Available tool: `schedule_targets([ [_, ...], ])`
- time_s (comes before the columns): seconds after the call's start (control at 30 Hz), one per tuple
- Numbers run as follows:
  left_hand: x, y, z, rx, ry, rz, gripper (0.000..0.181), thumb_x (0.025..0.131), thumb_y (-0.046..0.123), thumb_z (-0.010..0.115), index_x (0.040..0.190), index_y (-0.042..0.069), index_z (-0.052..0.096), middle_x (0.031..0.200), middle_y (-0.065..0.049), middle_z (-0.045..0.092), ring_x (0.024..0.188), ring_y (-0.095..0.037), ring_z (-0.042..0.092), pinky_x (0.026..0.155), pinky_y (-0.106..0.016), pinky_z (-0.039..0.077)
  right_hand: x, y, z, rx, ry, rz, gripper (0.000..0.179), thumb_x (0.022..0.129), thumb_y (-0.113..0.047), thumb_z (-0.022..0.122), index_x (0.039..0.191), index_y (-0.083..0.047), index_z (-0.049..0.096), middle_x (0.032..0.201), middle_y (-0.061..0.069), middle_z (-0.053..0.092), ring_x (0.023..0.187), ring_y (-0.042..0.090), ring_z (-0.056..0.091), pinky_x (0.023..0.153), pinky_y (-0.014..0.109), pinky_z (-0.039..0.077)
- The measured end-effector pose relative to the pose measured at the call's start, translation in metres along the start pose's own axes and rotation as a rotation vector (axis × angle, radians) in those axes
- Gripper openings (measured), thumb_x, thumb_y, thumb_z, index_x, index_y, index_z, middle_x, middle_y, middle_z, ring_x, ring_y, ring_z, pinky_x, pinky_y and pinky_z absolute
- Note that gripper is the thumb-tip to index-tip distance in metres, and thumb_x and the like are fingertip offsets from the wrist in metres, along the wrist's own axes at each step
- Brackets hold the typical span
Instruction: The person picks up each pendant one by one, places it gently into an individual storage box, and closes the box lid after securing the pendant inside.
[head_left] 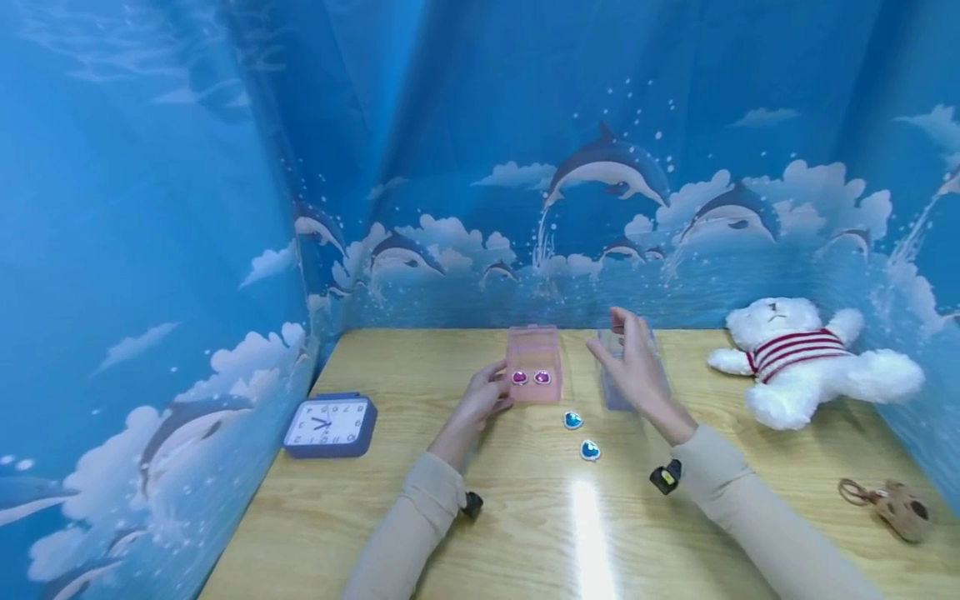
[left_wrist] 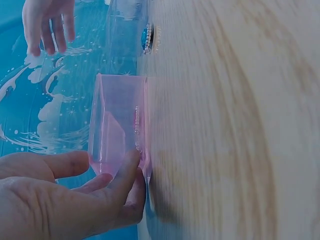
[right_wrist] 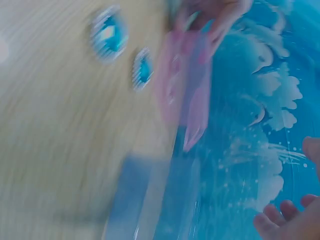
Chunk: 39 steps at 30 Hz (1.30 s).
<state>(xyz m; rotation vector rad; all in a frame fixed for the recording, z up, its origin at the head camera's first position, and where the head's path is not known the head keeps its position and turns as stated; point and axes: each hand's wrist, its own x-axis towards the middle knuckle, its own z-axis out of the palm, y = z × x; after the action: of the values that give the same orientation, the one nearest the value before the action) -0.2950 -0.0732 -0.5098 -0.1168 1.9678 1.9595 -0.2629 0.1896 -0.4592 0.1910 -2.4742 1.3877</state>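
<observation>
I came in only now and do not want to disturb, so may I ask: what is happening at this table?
A person is working with two small see-through boxes. Their left hand touches the left side of the pink box, which has two pink heart-like gems in it. Their right hand is raised over the bluish box, holding nothing. Two blue gems lie outside on the table, nearer the person than the boxes.
</observation>
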Motion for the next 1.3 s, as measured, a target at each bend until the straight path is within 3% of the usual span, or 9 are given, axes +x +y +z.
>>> schedule_targets([
  [0.1, 0.000, -0.001, -0.001, 0.008, 0.004, 0.000, 0.060, 0.103, -0.001, 0.052, 0.161, 0.004, 0.038, 0.153, -0.028, 0.049, 0.109, -0.023, 0.060, 0.109, -0.044, 0.058, -0.009, 0.006, -0.009, -0.104, 0.050, 0.031, 0.087, 0.101, -0.037, 0.071, 0.165, -0.004, 0.022, 0.156, 0.028, 0.034, 0.142, 0.046, 0.041, 0.116, 0.065, 0.042],
  [0.27, -0.001, -0.002, -0.001, 0.006, 0.016, 0.000, 0.059, 0.104, 0.000, 0.053, 0.161, 0.005, 0.040, 0.152, -0.026, 0.051, 0.105, -0.021, 0.062, 0.105, -0.039, 0.060, -0.023, 0.020, -0.021, -0.161, 0.064, 0.094, 0.107, 0.093, -0.035, 0.082, 0.168, -0.007, 0.011, 0.165, 0.031, 0.021, 0.148, 0.052, 0.033, 0.120, 0.072, 0.035],
  [0.53, -0.002, -0.002, -0.001, 0.114, 0.066, 0.072, 0.056, 0.105, 0.004, 0.053, 0.159, -0.003, 0.038, 0.147, -0.028, 0.056, 0.108, -0.022, 0.066, 0.096, -0.030, 0.061, -0.040, 0.044, -0.039, -0.195, -0.058, 0.197, 0.128, 0.085, -0.033, 0.088, 0.167, 0.001, -0.005, 0.169, 0.040, 0.005, 0.152, 0.063, 0.017, 0.120, 0.081, 0.023],
  [0.77, -0.005, 0.004, 0.001, 0.173, 0.149, 0.118, 0.058, 0.104, 0.007, 0.057, 0.158, -0.002, 0.040, 0.148, -0.029, 0.052, 0.122, -0.038, 0.062, 0.101, -0.045, 0.059, -0.045, 0.058, -0.046, -0.180, -0.135, 0.294, 0.117, 0.087, -0.030, 0.086, 0.160, 0.016, 0.007, 0.151, 0.046, 0.029, 0.135, 0.059, 0.035, 0.114, 0.074, 0.038],
  [0.9, -0.012, 0.008, 0.002, 0.317, 0.230, 0.207, 0.054, 0.100, 0.014, 0.065, 0.151, 0.004, 0.052, 0.142, -0.023, 0.054, 0.126, -0.038, 0.055, 0.107, -0.052, 0.053, -0.044, 0.064, -0.050, -0.123, -0.184, 0.356, 0.111, 0.090, -0.027, 0.083, 0.158, 0.020, 0.008, 0.148, 0.047, 0.031, 0.133, 0.058, 0.037, 0.115, 0.071, 0.039],
  [1.03, -0.020, 0.010, 0.008, 0.522, 0.277, 0.359, 0.042, 0.099, 0.016, 0.066, 0.141, 0.009, 0.064, 0.130, -0.016, 0.059, 0.121, -0.031, 0.052, 0.103, -0.047, 0.052, -0.043, 0.068, -0.051, -0.088, -0.217, 0.400, 0.107, 0.092, -0.024, 0.081, 0.157, 0.020, 0.008, 0.149, 0.048, 0.032, 0.135, 0.060, 0.040, 0.118, 0.069, 0.038],
  [1.1, -0.025, 0.012, 0.015, 0.592, 0.252, 0.466, 0.038, 0.100, 0.012, 0.065, 0.137, 0.008, 0.066, 0.121, -0.016, 0.062, 0.112, -0.029, 0.056, 0.096, -0.042, 0.055, -0.043, 0.068, -0.050, -0.069, -0.225, 0.408, 0.107, 0.093, -0.024, 0.081, 0.158, 0.020, 0.007, 0.150, 0.048, 0.032, 0.136, 0.060, 0.040, 0.119, 0.068, 0.039],
  [1.2, -0.030, 0.016, 0.028, 0.701, 0.153, 0.599, 0.035, 0.099, 0.006, 0.062, 0.134, 0.008, 0.066, 0.111, -0.012, 0.067, 0.100, -0.022, 0.062, 0.087, -0.030, 0.057, -0.041, 0.068, -0.049, -0.051, -0.220, 0.404, 0.108, 0.093, -0.022, 0.080, 0.159, 0.019, 0.006, 0.150, 0.048, 0.031, 0.136, 0.059, 0.041, 0.119, 0.068, 0.039],
  [1.3, -0.033, 0.015, 0.041, 0.851, 0.043, 0.663, 0.031, 0.100, 0.005, 0.063, 0.130, 0.009, 0.068, 0.106, -0.006, 0.072, 0.094, -0.016, 0.066, 0.083, -0.023, 0.058, -0.040, 0.067, -0.047, -0.044, -0.214, 0.396, 0.107, 0.093, -0.020, 0.080, 0.159, 0.018, 0.005, 0.150, 0.047, 0.031, 0.135, 0.058, 0.041, 0.118, 0.068, 0.039],
])
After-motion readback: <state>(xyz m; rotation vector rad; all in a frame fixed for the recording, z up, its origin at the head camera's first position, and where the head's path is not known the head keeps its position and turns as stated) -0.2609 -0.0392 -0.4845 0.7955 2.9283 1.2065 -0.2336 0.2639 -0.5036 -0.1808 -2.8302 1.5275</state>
